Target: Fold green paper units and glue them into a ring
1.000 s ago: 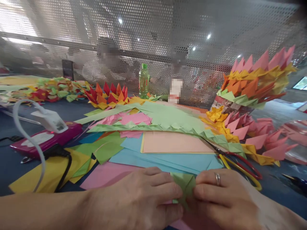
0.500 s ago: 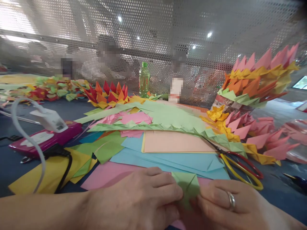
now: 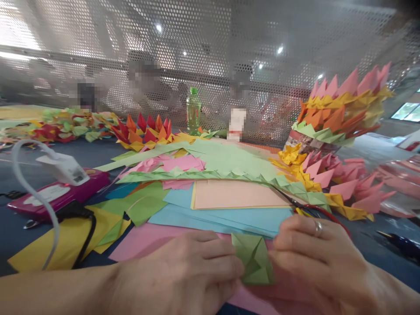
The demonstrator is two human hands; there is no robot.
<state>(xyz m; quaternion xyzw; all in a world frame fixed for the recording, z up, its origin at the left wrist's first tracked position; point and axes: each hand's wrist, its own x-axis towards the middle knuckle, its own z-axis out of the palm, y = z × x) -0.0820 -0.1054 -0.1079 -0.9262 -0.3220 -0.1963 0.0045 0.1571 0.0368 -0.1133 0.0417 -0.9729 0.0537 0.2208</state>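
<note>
One perforated metal screen [image 3: 210, 30] spans the background, behind a dark blue table [image 3: 101, 153]. At the far right of the table stands a tiered paper ornament [image 3: 341, 118] – pink points at the top, yellow and orange below, light green at the base. A large light green sheet [image 3: 226, 157] lies across the middle, with a row of folded points along its near edge. Nearer are blue sheets [image 3: 223, 222], overlapped by a salmon sheet [image 3: 241, 194], and a pink sheet [image 3: 154, 238].

The left hand [image 3: 193, 267] and the right hand [image 3: 315, 258] are apart, one on each side of the folded green paper [image 3: 254, 258]. Left: fingers clamped over the paper's left edge. Right: curled fingertips at the right edge – whether they pinch it or only touch it cannot be told. The folded green paper lies between the hands, over pink paper, diagonal creases uppermost.

On the left, a purple power strip [image 3: 74, 192] carries a white charger [image 3: 64, 167]. A green-capped bottle [image 3: 193, 113] stands upright near the screen. The scissors [image 3: 294, 203] are partly hidden behind the right hand. A pen [image 3: 402, 245] lies farther right. A ring [image 3: 318, 228] encircles one right-hand finger.
</note>
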